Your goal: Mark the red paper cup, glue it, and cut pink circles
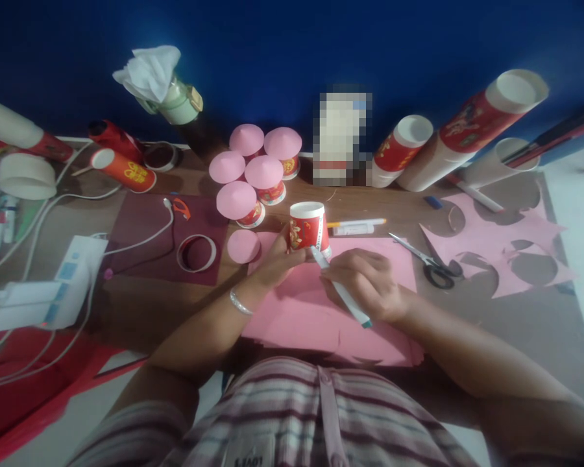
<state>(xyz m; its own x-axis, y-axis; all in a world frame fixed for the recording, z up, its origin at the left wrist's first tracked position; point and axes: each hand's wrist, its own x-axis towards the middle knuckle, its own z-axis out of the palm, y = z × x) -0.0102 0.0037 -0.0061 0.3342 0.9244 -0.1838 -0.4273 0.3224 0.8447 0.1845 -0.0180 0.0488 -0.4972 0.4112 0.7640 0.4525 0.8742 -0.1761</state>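
My left hand [285, 258] is closed around the lower part of a red paper cup [302, 232] with gold print, its white end facing up. In my right hand [365, 282] is a white marker [348, 301] with a teal end, its upper tip at the cup's lower side. Both hands are above a stack of pink paper [292, 318]. A pink paper circle [244, 247] lies left of the cup. Behind it stand several red cups topped with pink paper cones [264, 172]. An orange-and-white pen [363, 222] lies just behind the stack.
Scissors [428, 263] and a cut pink sheet [506, 243] with round holes lie to the right. Tall stacks of paper cups [486, 120] lean at the back right. A tape roll [196, 253], a power strip [75, 282] and white cables are on the left.
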